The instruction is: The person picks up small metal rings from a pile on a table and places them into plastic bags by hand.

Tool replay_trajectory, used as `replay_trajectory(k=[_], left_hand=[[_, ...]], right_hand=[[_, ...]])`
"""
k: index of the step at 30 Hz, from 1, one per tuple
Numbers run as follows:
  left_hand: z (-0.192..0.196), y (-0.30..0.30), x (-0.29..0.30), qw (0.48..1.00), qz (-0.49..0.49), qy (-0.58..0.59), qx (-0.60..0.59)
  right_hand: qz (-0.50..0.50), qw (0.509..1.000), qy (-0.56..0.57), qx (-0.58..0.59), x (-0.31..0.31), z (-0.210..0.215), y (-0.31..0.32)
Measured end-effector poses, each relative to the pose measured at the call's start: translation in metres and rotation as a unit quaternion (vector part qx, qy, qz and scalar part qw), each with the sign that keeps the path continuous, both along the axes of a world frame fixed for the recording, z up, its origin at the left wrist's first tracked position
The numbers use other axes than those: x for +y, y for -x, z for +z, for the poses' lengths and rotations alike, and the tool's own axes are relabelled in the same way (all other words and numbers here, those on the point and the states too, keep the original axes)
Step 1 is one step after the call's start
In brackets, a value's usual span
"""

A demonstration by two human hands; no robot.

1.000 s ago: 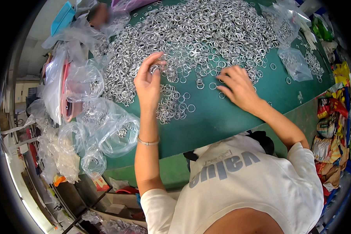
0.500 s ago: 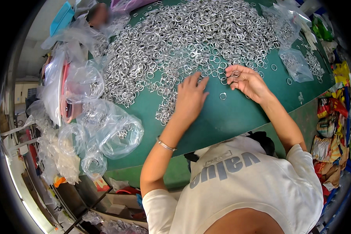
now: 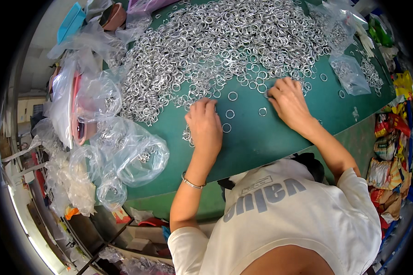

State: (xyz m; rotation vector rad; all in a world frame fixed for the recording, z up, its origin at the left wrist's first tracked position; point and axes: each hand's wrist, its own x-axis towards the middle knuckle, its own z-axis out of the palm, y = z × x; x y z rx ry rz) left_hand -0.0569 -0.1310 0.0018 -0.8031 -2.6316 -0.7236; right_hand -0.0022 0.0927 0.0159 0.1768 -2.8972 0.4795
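A wide heap of silvery metal rings [image 3: 225, 36] covers the far part of the green table [image 3: 257, 142]. At the heap's near edge, my left hand [image 3: 205, 124] rests on a narrow strip of rings, its fingers bent downward and pressed close; what they hold is hidden. My right hand [image 3: 289, 103] lies at the heap's edge farther right, fingers curled in with the thumb and index fingertips beside a ring. Whether a ring is pinched there cannot be made out. Between the hands lie several loose rings [image 3: 230, 114], and one small ring [image 3: 262, 112] has a tiny protruding piece.
Clear plastic bags [image 3: 142, 153] with some rings in them crowd the table's left side. Another bag of rings [image 3: 349, 73] lies at the right, near a small ring pile [image 3: 371, 75]. A blue tray [image 3: 71, 22] stands at the far left. Colourful packages [image 3: 390, 128] line the right side.
My left hand has moved left and nearer, from the heap's edge onto the strip of rings. My right hand has turned palm-down, fingers curled. More loose rings now lie between the hands.
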Motion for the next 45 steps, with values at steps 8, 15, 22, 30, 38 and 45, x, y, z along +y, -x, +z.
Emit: replay_trajectory(k=[8,15,22,30,38,45], left_hand=[[-0.015,0.006,0.037,0.996,-0.063,0.054,-0.022],[-0.001,-0.055,0.03,0.984,-0.126,0.045,-0.119],[0.002,-0.076,0.014,0.983,-0.065,-0.045,-0.164],[-0.012,-0.046,0.015,0.996,0.009,0.011,-0.083],[-0.006,-0.086,0.02,0.979,-0.104,-0.006,-0.173],[-0.001,-0.091,0.008,0.982,-0.067,-0.05,-0.167]], right_hand=[[-0.003,0.998,-0.029,0.048,0.001,-0.013,0.005],[0.098,0.988,0.116,0.002,-0.005,-0.011,-0.031],[0.05,0.977,0.194,0.074,-0.003,-0.019,-0.017],[0.019,0.998,0.016,0.057,0.012,-0.017,-0.009],[0.199,0.966,0.139,-0.094,-0.015,0.004,-0.048],[0.013,0.999,0.038,0.023,0.001,0.0,-0.02]])
